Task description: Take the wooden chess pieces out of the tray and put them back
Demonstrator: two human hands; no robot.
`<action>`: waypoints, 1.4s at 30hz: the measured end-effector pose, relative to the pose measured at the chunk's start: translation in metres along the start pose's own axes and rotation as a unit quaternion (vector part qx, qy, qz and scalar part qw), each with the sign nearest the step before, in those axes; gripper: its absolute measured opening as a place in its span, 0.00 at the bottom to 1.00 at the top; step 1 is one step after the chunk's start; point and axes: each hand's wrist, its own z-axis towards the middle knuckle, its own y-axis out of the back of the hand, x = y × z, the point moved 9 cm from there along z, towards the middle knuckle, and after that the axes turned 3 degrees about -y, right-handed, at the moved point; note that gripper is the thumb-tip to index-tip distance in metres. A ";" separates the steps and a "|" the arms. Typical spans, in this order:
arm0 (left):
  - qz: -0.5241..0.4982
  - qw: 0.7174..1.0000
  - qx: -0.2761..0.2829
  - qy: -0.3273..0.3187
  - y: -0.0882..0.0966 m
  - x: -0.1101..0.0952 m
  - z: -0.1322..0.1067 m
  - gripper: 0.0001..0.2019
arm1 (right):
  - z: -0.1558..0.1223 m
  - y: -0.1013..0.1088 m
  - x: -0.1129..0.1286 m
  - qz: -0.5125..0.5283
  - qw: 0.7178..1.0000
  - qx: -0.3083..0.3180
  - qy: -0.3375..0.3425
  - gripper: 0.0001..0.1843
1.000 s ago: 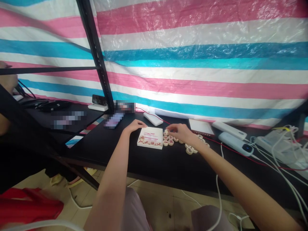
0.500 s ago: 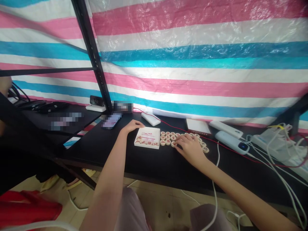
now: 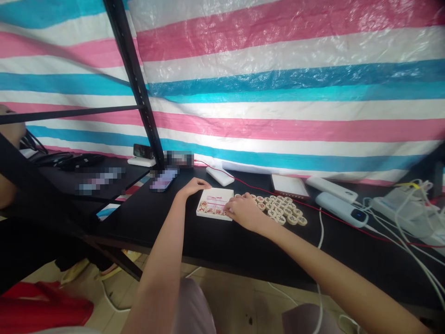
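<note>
A person's left hand (image 3: 195, 186) reaches to the far left corner of a shallow white square box (image 3: 222, 192), thumb and fingers bent close to the rim; whether they pinch it or only rest there cannot be told. The right hand (image 3: 243, 211) is curled over the box's near right corner, palm down, and its fingers hide whatever is beneath, so it is unclear whether it holds anything. The box lies flat on a black tabletop (image 3: 215, 236), in front of the person and between the two hands. Inside, round Chinese chess pieces (image 3: 210, 210) with red characters line the near edge, and pinkish-red marks show on the white floor behind them. Just right of the box, partly covered by the right hand, loose Chinese chess pieces (image 3: 287, 212) lie flat in a close cluster, their pale faces up. Behind the box is a white, rounded rectangular device (image 3: 220, 176), and a thin red cable (image 3: 243, 182) runs past it to the right. A phone (image 3: 164, 180), its screen blurred out, lies to the left. On the right are a flat white-topped box (image 3: 289, 186), a pale blue device (image 3: 342, 209) with a dark display, and a tangle of white cables (image 3: 405, 208). A black metal upright (image 3: 139, 88) stands at left, before a striped plastic sheet (image 3: 278, 106) in pink, blue and white.
</note>
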 end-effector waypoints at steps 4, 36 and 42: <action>0.003 1.000 -0.003 0.008 0.000 -0.002 -0.002 0.15 | 0.016 -0.003 -0.004 0.020 0.994 0.108 0.002 0.10; 0.024 0.999 0.010 0.019 0.001 -0.003 -0.002 0.16 | -0.069 -0.016 -0.126 0.260 0.937 -0.153 -0.175 0.11; 0.026 0.999 0.010 0.025 0.000 -0.005 -0.003 0.16 | -0.080 -0.004 -0.123 0.197 0.954 -0.164 -0.154 0.08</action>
